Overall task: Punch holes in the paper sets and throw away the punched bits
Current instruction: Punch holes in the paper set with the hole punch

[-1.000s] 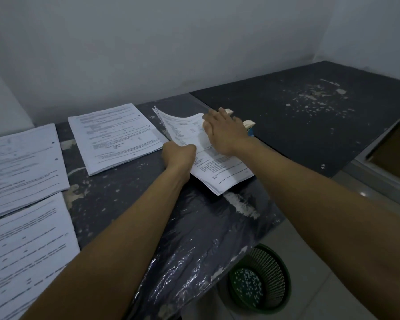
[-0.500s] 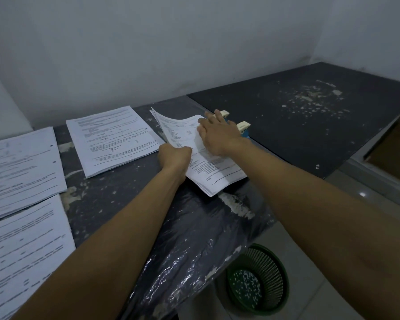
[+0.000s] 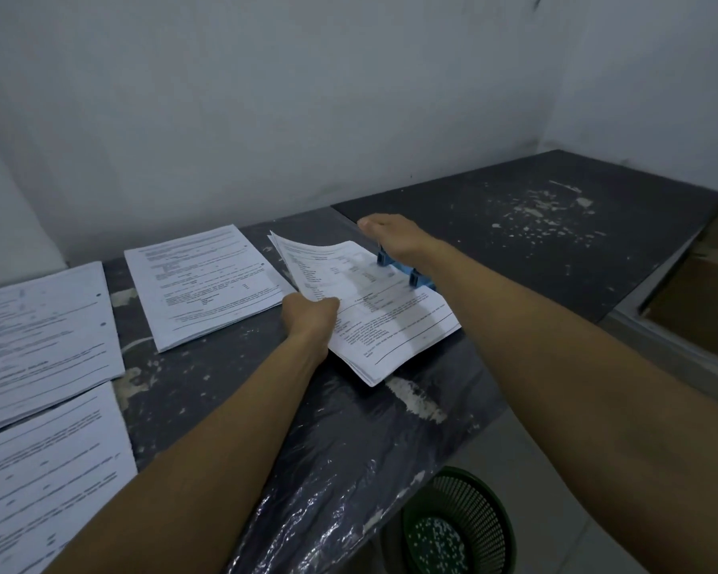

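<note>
Head view: left hand (image 3: 311, 314) grips the paper set (image 3: 374, 308), whose far edge sits in the blue hole punch (image 3: 405, 270); right hand (image 3: 394, 238) presses flat on the punch, fingers extended.

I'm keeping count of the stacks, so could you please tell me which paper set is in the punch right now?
The angled set gripped by the left hand, its far edge in the blue punch under the right hand. The other three lie flat, untouched.
</note>
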`<move>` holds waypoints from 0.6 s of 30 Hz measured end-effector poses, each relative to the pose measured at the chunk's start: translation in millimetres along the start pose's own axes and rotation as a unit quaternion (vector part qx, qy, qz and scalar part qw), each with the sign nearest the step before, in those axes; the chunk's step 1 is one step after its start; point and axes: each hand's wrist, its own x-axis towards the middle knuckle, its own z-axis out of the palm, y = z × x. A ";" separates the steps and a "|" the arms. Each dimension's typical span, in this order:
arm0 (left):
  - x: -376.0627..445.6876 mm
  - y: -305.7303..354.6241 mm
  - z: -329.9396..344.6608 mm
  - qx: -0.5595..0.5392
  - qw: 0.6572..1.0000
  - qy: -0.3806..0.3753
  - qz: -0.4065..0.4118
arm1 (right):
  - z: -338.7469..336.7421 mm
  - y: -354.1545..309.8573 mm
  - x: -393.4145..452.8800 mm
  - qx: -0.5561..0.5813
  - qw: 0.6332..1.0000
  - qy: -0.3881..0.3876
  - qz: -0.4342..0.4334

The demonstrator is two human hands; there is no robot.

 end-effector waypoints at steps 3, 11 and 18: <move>-1.3 -0.4 -3.1 -0.015 1.000 0.001 0.006 | 1.3 -2.7 -1.9 0.007 1.000 0.009 0.013; -12.6 7.1 -34.4 -0.004 0.998 0.013 0.061 | 1.0 -18.7 -0.9 -0.050 0.996 0.034 0.060; -32.6 28.1 -94.5 -0.044 0.994 0.003 0.097 | 33.4 -49.8 -31.0 -0.042 0.981 0.178 -0.061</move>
